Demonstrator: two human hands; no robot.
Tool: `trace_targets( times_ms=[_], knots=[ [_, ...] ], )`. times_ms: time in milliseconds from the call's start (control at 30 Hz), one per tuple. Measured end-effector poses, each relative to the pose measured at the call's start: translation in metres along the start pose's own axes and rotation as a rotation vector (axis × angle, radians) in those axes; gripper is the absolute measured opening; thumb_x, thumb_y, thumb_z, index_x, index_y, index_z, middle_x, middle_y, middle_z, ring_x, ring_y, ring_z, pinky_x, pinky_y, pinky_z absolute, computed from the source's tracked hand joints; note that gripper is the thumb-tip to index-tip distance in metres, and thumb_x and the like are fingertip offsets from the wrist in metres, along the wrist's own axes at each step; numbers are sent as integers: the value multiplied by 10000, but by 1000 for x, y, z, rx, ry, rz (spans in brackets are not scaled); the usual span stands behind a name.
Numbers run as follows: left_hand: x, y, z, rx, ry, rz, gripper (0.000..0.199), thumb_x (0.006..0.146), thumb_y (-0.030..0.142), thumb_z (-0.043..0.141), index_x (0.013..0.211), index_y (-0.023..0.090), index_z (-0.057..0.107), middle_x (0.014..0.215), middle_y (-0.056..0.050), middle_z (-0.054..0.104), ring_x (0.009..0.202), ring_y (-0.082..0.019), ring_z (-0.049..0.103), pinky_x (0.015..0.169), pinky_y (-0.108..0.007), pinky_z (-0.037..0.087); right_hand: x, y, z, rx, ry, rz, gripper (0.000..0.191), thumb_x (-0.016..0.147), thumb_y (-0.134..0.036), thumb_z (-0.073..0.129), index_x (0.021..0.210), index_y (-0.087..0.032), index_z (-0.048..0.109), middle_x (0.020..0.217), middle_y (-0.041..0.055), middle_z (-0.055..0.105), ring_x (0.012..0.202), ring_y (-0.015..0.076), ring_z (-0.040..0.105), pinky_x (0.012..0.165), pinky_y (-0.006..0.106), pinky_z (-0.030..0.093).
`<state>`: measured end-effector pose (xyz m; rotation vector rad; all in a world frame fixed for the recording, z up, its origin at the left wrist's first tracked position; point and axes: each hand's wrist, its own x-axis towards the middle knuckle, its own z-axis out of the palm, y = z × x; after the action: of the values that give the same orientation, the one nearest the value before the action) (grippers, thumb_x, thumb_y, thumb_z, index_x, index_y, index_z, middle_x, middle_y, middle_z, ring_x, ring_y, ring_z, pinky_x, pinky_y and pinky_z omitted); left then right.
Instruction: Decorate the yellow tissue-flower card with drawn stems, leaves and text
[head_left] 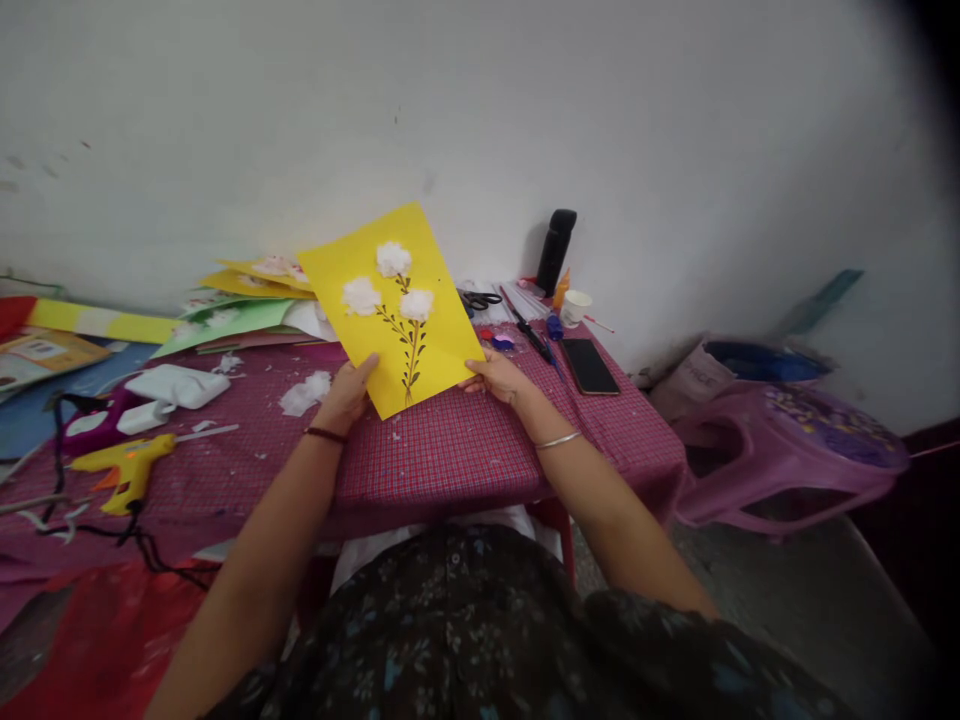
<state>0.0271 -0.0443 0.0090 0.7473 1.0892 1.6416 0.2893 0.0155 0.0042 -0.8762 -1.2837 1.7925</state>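
Note:
A yellow sheet of paper (450,335) is held up, tilted, above the table. On it are painted dark stems with small leaves and three fluffy white flowers (393,259). My left hand (348,396) pinches its lower left edge, thumb on the front. At the lower right corner my right hand (493,375) grips the same sheet. Behind the left wrist lies a crumpled white tuft (305,393) on the tablecloth. The fingers behind the paper are partly hidden.
A red checked tablecloth (442,465) covers the table. Left are a yellow glue gun (129,470), a white plug adapter (178,386) and stacked coloured sheets (247,322). Right are a phone (590,366), black bottle (556,252), paper cup (576,307) and scissors (480,299). A pink stool (757,460) stands beyond.

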Motion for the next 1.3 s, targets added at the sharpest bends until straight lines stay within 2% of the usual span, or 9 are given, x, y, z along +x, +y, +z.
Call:
trace_targets(
  times_ms=[267, 500, 633, 733, 833, 967, 1133, 1233, 1300],
  knots=[
    [5, -4, -2, 95, 6, 32, 261, 835, 219, 718, 1086, 145, 710, 1142, -133, 770, 1141, -300, 707, 1001, -423, 589, 11, 6, -2, 14, 109, -173, 153, 810, -215, 718, 951, -176, 672, 903, 14, 783, 754, 137, 703, 768, 269, 577],
    [-3, -2, -3, 166, -113, -64, 291, 807, 229, 731, 1074, 114, 712, 1072, -149, 782, 1006, -304, 747, 913, -421, 620, 12, 4, -7, 52, 151, -202, 153, 821, -247, 669, 963, -200, 636, 842, 10, 772, 703, 159, 702, 772, 325, 573],
    [-5, -2, -2, 201, -164, -124, 288, 824, 253, 719, 1068, 101, 714, 1001, -156, 786, 932, -305, 756, 860, -418, 626, 16, 8, -6, 59, 153, -179, 152, 812, -231, 661, 958, -209, 627, 847, 29, 773, 756, 198, 729, 823, 398, 592],
    [-3, 1, -2, 221, -172, -141, 292, 905, 326, 647, 1101, 117, 701, 976, -128, 782, 857, -254, 755, 790, -371, 624, 21, 11, -10, 83, 238, -201, 142, 824, -236, 618, 963, -235, 592, 882, 29, 774, 870, 214, 741, 884, 419, 595],
    [0, 6, -3, 261, -161, -179, 283, 982, 335, 533, 1073, 122, 696, 864, -93, 769, 662, -173, 716, 636, -284, 592, 26, 6, -23, 102, 389, -258, 171, 835, -231, 556, 1005, -251, 557, 980, 39, 771, 940, 208, 735, 924, 419, 591],
    [1, 11, -4, 307, -135, -217, 301, 1006, 305, 462, 964, 125, 699, 713, -80, 738, 549, -144, 669, 531, -216, 531, 32, -20, -51, 52, 592, -367, 275, 859, -218, 474, 1125, -254, 534, 1143, 40, 737, 969, 175, 721, 922, 374, 592],
    [4, 8, -4, 326, -116, -256, 282, 991, 304, 481, 911, 146, 701, 698, -95, 749, 547, -165, 666, 528, -227, 530, 39, -84, -97, -125, 833, -489, 397, 937, -199, 346, 1308, -245, 481, 1242, 40, 691, 1016, 135, 696, 885, 296, 588],
    [6, 7, -4, 320, -126, -277, 283, 994, 313, 480, 902, 175, 709, 714, -77, 763, 576, -170, 665, 547, -224, 529, 33, -117, -124, -269, 897, -522, 349, 1012, -266, 391, 1339, -222, 504, 1287, 73, 650, 1056, 166, 670, 918, 361, 580],
    [6, 6, -4, 313, -139, -283, 269, 990, 333, 499, 910, 191, 714, 732, -59, 771, 599, -163, 664, 570, -213, 530, 25, -130, -139, -392, 855, -532, 357, 1002, -356, 528, 1319, -193, 552, 1310, 99, 623, 1097, 210, 652, 936, 429, 573]
  ],
)
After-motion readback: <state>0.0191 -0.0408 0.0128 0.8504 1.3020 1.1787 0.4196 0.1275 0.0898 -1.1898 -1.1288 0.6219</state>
